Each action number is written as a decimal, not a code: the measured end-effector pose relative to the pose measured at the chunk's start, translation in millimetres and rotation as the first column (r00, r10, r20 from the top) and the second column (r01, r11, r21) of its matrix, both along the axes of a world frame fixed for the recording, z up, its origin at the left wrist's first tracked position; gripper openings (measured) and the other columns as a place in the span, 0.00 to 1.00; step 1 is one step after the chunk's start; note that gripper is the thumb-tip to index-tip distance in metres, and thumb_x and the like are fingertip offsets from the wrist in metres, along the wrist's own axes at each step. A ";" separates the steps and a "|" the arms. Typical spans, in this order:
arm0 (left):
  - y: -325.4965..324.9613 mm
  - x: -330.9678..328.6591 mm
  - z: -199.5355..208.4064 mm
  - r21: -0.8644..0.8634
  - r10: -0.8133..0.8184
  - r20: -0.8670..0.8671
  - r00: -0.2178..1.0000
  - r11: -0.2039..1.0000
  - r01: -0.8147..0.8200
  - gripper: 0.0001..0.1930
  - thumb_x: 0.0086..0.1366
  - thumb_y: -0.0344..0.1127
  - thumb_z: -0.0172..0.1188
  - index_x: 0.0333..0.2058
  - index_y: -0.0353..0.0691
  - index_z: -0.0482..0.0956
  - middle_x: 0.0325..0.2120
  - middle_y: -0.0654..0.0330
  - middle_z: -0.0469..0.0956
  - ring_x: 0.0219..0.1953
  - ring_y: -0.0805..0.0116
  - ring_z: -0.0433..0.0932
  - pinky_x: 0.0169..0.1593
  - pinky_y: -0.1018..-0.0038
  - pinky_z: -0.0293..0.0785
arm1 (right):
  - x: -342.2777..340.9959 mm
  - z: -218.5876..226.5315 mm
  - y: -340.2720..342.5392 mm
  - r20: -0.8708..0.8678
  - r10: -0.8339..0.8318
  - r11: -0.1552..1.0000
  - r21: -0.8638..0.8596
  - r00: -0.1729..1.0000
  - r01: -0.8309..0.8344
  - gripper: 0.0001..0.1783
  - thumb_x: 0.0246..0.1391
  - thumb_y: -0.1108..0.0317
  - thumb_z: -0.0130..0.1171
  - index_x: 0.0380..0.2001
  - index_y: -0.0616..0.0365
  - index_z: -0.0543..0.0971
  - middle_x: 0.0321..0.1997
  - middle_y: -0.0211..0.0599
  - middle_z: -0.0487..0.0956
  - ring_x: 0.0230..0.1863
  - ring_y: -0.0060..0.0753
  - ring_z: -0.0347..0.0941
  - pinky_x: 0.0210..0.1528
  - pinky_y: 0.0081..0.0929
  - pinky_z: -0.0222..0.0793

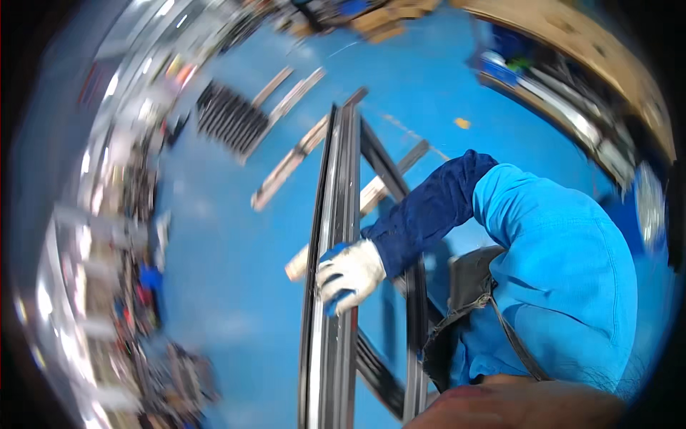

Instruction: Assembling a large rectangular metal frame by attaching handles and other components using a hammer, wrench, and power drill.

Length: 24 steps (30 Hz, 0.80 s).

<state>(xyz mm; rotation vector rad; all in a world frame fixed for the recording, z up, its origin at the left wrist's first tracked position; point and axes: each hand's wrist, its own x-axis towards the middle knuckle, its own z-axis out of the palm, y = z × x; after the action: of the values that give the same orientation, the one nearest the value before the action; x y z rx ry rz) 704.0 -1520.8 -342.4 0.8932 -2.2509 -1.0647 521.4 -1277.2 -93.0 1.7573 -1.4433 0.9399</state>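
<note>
Head view: right hand [351,274] curls gripping fingers around a metal profile [339,179], its length pointing ahead.

The rail [345,168] under the hand [351,275] lies left of the workbench [597,46].

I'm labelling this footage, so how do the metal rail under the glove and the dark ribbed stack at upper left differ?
Colour: the metal rail is silvery grey; the ribbed stack is almost black. Shape: the metal rail is long and narrow; the ribbed stack is a compact block. Contact: a gloved hand touches the metal rail; none touches the ribbed stack. Both show parallel lines.
</note>
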 end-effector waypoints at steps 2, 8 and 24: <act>26.7 -61.4 41.6 -0.053 -0.150 -0.052 0.987 0.988 0.148 0.25 0.53 0.42 0.59 0.49 0.38 0.71 0.46 0.51 0.73 0.45 0.57 0.73 0.48 0.66 0.70 | -1.5 31.8 72.1 -0.081 -0.166 0.981 -0.118 0.983 0.156 0.25 0.49 0.55 0.58 0.46 0.59 0.73 0.50 0.57 0.66 0.53 0.58 0.63 0.50 0.53 0.61; 162.5 -199.0 135.5 -0.148 -0.486 -0.116 0.866 0.871 0.469 0.24 0.55 0.43 0.58 0.49 0.37 0.70 0.46 0.51 0.73 0.45 0.57 0.74 0.47 0.66 0.71 | 16.0 47.8 217.1 0.254 -0.583 0.809 0.268 0.772 0.523 0.57 0.26 0.52 0.65 0.63 0.54 0.55 0.57 0.57 0.59 0.59 0.59 0.55 0.59 0.52 0.54; 494.3 -453.4 274.2 0.306 -0.580 -0.360 0.731 0.667 0.680 0.24 0.58 0.43 0.55 0.49 0.34 0.70 0.47 0.51 0.72 0.42 0.56 0.74 0.44 0.67 0.74 | -8.5 -51.1 625.1 0.905 -0.422 0.078 -0.011 0.042 0.997 0.54 0.32 0.58 0.68 0.63 0.55 0.53 0.60 0.54 0.61 0.61 0.56 0.56 0.62 0.46 0.52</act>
<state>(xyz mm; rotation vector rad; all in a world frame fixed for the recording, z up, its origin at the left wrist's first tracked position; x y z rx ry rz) 250.6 -1026.5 -68.1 0.0483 -2.1963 -1.9164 512.9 -652.0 -144.2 -0.3988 -1.7997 1.2377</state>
